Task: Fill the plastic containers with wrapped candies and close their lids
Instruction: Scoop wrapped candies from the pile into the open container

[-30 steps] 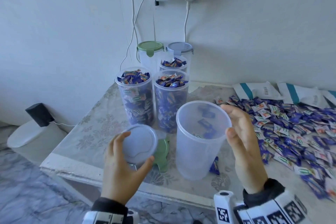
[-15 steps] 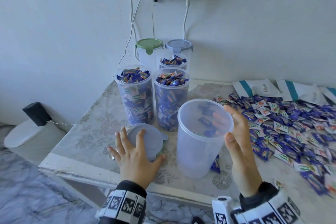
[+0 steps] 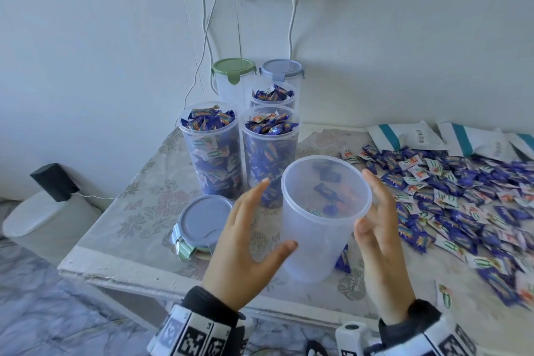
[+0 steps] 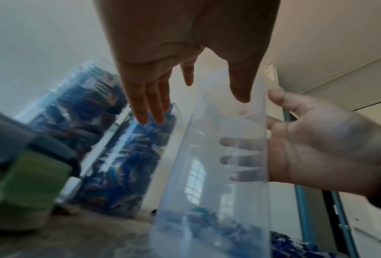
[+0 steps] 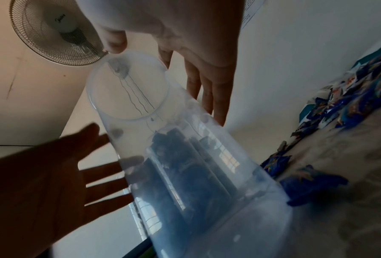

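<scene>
Translucent plastic, the tall round empty container [image 3: 323, 220] is standing upright near the table's [image 3: 138, 193] front edge, flanked by the spread-fingered left hand [image 3: 245, 243] and right hand [image 3: 381, 240], neither clearly gripping, loose wrapped candies [image 3: 462, 196] lying rightward, nearer the right hand.

The bench [image 3: 138, 211] (floral cover) bears five lidless containers [image 3: 323, 228], two lidded ones [image 3: 231, 78], stacked lids [image 3: 202, 220], loose candies [image 3: 462, 199] and white packets [image 3: 404, 136].
</scene>
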Available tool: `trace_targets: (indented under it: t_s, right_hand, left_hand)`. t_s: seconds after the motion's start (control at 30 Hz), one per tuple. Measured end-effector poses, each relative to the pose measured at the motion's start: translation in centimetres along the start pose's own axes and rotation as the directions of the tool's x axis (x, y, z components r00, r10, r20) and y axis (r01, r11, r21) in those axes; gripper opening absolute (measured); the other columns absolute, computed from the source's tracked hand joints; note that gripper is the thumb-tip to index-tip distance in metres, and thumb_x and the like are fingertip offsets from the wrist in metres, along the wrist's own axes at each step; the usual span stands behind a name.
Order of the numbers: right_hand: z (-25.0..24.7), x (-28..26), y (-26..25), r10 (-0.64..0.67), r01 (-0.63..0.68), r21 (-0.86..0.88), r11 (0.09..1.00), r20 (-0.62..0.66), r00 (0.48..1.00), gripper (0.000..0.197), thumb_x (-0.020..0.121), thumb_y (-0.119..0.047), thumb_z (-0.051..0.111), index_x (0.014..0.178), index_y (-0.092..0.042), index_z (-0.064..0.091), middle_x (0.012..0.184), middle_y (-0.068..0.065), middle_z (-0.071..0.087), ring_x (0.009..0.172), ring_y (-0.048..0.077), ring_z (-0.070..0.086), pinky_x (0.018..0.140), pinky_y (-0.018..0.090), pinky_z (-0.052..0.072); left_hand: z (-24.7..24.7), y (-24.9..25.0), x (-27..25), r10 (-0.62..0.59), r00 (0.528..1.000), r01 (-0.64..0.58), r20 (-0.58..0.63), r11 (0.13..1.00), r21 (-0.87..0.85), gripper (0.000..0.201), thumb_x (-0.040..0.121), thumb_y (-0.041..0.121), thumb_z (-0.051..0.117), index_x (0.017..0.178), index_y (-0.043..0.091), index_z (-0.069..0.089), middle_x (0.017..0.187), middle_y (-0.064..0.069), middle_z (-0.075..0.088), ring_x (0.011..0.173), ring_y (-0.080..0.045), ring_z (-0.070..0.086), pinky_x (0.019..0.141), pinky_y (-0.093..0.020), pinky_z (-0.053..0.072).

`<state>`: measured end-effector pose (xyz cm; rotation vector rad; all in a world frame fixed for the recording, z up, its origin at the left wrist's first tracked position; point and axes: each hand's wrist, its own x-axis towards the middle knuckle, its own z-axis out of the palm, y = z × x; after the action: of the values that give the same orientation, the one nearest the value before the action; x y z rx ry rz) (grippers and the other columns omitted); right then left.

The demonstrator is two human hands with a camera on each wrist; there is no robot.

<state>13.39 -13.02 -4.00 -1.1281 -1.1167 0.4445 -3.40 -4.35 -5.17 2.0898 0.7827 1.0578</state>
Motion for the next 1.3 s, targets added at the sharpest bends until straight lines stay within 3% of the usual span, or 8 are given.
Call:
trace_targets:
  t_s: [0.23, 0.4, 0.63, 0.77, 0.9, 1.1, 1.2, 1.3]
  right_hand:
    - [1.0, 1.2, 0.3, 0.059, -0.061, 0.052, 0.997, 0.034, 0.998, 0.063, 0.077, -0.070, 0.054, 0.133, -0.046, 0.039, 0.134, -0.021, 0.051, 0.124, 0.009, 0.051, 0.096, 0.029, 0.046]
    - [2.4, 2.3, 0.9, 0.059, -0.066, 0.073, 0.995, 0.093, 0.994, 0.067, 0.082, -0.064, 0.053, 0.138, -0.032, 0.032, 0.134, -0.019, 0.052, 0.127, 0.009, 0.049, 0.103, 0.033, 0.042]
    - [1.0, 1.9, 0.9, 0.151, -0.160, 0.058, 0.985, 0.135, 0.979, 0.073, 0.079, -0.072, 0.049, 0.141, -0.045, 0.024, 0.143, -0.022, 0.042, 0.135, 0.001, 0.036, 0.103, 0.014, 0.036]
    - [-3.3, 0.1, 0.9, 0.195, -0.197, -0.035, 0.980, -0.047, 0.980, 0.070, 0.074, -0.076, 0.049, 0.134, -0.041, 0.039, 0.128, -0.010, 0.059, 0.122, 0.007, 0.052, 0.095, 0.017, 0.044]
    - [-9.3, -2.3, 1.4, 0.158, -0.200, -0.156, 0.967, -0.247, 0.956, 0.047, 0.079, -0.057, 0.049, 0.121, -0.036, 0.052, 0.114, -0.015, 0.064, 0.108, 0.005, 0.059, 0.090, 0.016, 0.047]
    - [-19.2, -5.6, 1.7, 0.134, -0.314, -0.355, 0.881, -0.449, 0.883, 0.026, 0.080, -0.057, 0.047, 0.105, -0.058, 0.053, 0.109, -0.031, 0.061, 0.102, -0.008, 0.056, 0.085, 0.006, 0.041]
    - [-24.4, -6.3, 1.4, 0.128, -0.391, -0.495, 0.776, -0.484, 0.866, 0.027, 0.083, -0.048, 0.044, 0.109, -0.044, 0.051, 0.112, -0.029, 0.057, 0.106, -0.008, 0.052, 0.091, 0.018, 0.039]
    - [-30.3, -6.8, 2.2, 0.120, -0.476, -0.649, 0.594, -0.514, 0.850, 0.058, 0.082, -0.051, 0.041, 0.128, -0.016, 0.050, 0.127, 0.007, 0.056, 0.116, 0.026, 0.051, 0.095, 0.037, 0.037]
  left_hand:
    - [0.6, 0.8, 0.5, -0.015, 1.000, 0.014, -0.007, 0.987, -0.161, 0.093, 0.066, 0.037, 0.076, 0.137, 0.053, 0.018, 0.143, 0.024, 0.035, 0.124, -0.002, 0.046, 0.095, -0.018, 0.043]
    - [-0.2, 0.3, 1.1, -0.030, 0.998, 0.019, -0.061, 0.984, -0.178, 0.093, 0.065, 0.020, 0.076, 0.133, 0.056, 0.023, 0.132, 0.029, 0.043, 0.120, 0.002, 0.048, 0.089, -0.011, 0.043]
    - [0.7, 0.4, 0.7, 0.020, 0.987, -0.017, -0.158, 1.000, 0.022, 0.095, 0.069, 0.037, 0.070, 0.145, 0.038, 0.012, 0.147, 0.015, 0.027, 0.131, -0.011, 0.037, 0.103, -0.014, 0.030]
    - [2.7, 2.1, -0.2, 0.099, 0.909, -0.006, -0.405, 0.974, 0.224, 0.076, 0.065, 0.040, 0.065, 0.129, 0.013, 0.035, 0.126, -0.008, 0.037, 0.116, -0.032, 0.040, 0.096, -0.032, 0.037]
    - [6.5, 4.3, -1.2, 0.172, 0.893, -0.131, -0.416, 0.983, 0.125, 0.036, 0.069, 0.026, 0.061, 0.101, 0.021, 0.045, 0.097, 0.005, 0.042, 0.084, -0.010, 0.041, 0.079, -0.009, 0.035]
    - [14.1, 4.9, -2.0, -0.054, 0.989, 0.064, -0.136, 0.996, 0.066, 0.043, 0.064, 0.039, 0.054, 0.106, 0.031, 0.047, 0.117, 0.013, 0.047, 0.103, -0.007, 0.044, 0.089, -0.019, 0.032]
    - [17.2, 5.4, -1.4, -0.417, 0.898, 0.435, -0.140, 0.891, 0.131, 0.079, 0.055, 0.051, 0.053, 0.128, 0.024, 0.043, 0.144, -0.020, 0.026, 0.132, -0.021, 0.024, 0.108, -0.040, 0.019]
    - [18.4, 6.1, -0.2, -0.591, 0.806, 0.586, -0.047, 0.782, 0.214, 0.090, 0.074, 0.041, 0.067, 0.146, 0.015, 0.021, 0.153, -0.024, 0.002, 0.142, -0.034, 0.004, 0.113, -0.043, 0.008]
